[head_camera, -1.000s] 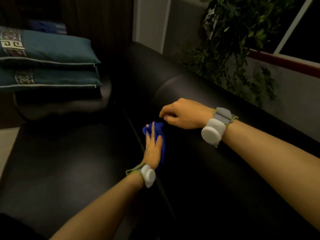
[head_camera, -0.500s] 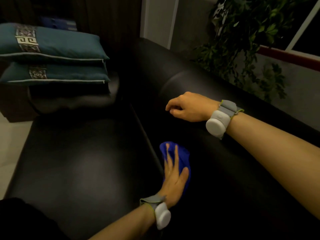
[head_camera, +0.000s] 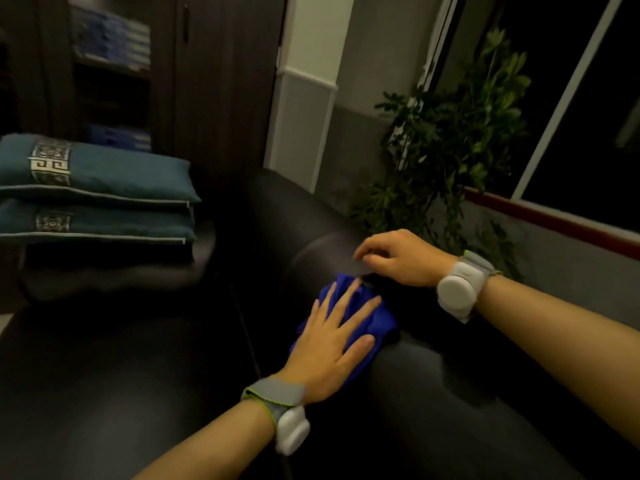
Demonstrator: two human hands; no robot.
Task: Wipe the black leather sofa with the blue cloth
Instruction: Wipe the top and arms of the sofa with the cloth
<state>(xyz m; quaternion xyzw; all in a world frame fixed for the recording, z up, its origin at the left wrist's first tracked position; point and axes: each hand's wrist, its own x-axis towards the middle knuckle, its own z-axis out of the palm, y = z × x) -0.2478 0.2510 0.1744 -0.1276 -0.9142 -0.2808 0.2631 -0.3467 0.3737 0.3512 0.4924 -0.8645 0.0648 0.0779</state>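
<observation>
Left hand [head_camera: 334, 344] flat, fingers straight and spread, palm down pressing on the blue cloth [head_camera: 372, 320]. Right hand [head_camera: 398, 256] just beyond it, resting on the sofa back, fingers loosely curled, holding nothing; fingertips blurred, so exact contact is unclear. Hands close together but not touching. Cloth bunched under the left palm, lying against the backrest of the black sofa [head_camera: 485, 393], at the dip where two back cushions meet. Cloth edge sticks out past the fingertips toward the right hand. Both wrists wear grey straps with a white pod: left band [head_camera: 289, 422], right band [head_camera: 460, 289]. Two teal pillows [head_camera: 104, 192] stacked on the far end of the sofa, upper left. Green plant [head_camera: 446, 140] behind the backrest, by the window. Dark cabinet [head_camera: 114, 64] with shelves behind the pillows. Room dim.
</observation>
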